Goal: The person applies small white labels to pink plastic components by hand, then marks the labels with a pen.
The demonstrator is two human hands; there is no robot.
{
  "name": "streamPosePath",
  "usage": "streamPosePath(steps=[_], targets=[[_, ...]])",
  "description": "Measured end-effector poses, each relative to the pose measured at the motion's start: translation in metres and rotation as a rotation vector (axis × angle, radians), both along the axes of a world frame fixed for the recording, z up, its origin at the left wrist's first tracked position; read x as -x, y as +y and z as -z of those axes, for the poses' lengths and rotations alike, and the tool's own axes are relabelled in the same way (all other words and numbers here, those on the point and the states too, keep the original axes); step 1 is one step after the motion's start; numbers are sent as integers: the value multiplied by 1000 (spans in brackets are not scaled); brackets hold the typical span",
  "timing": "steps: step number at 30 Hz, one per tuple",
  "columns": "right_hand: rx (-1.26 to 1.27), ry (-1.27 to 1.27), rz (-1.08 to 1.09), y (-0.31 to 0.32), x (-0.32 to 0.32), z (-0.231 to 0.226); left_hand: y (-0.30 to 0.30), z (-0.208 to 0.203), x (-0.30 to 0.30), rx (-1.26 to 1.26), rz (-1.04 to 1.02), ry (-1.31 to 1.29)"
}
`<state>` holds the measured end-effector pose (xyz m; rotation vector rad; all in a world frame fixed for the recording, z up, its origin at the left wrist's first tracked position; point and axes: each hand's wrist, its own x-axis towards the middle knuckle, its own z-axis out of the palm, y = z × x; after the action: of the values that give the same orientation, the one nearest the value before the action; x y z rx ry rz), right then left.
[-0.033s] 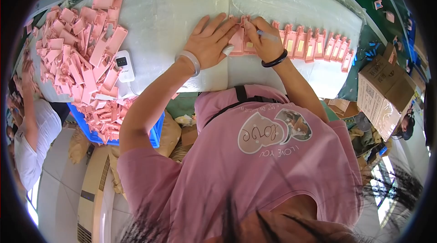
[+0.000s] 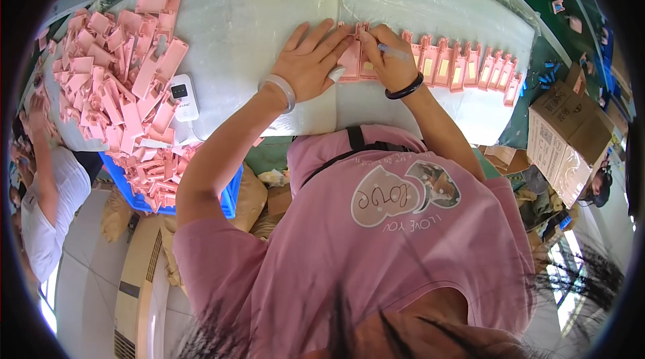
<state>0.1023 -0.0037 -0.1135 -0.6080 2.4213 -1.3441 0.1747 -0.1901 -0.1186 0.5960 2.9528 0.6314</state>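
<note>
My left hand (image 2: 308, 63) lies flat with its fingers spread, the fingertips at the upper end of a pink plastic cover (image 2: 350, 62). A white wrap (image 2: 336, 74) sits on its thumb. My right hand (image 2: 396, 66) is closed in a pinch over the upper end of the neighbouring pink cover (image 2: 367, 66). A translucent bluish pen-like tool (image 2: 393, 52) sticks out of this hand; its tip is hidden by the fingers. To the right, a row of similar pink covers (image 2: 443, 66) stands side by side, several with pale yellow patches.
A big heap of pink plastic parts (image 2: 111, 70) covers the table's left end, beside a white device (image 2: 183, 98) with a dark display. Below it is a blue crate (image 2: 232, 194) full of parts. Cardboard boxes (image 2: 564, 124) stand at right. Another person's arm (image 2: 46, 157) is at far left.
My hands and the pink covers have not visibly moved. At far left, the other person's arm has shifted slightly.
</note>
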Motion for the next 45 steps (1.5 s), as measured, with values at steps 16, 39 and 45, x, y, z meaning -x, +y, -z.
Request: streamPosePath(steps=[16, 39, 45], targets=[[136, -162, 48, 5, -4, 2, 0, -1, 1, 33, 13, 5], [53, 26, -25, 5, -3, 7, 1, -1, 1, 21, -3, 30], [126, -99, 54, 8, -6, 11, 1, 1, 0, 32, -1, 10]])
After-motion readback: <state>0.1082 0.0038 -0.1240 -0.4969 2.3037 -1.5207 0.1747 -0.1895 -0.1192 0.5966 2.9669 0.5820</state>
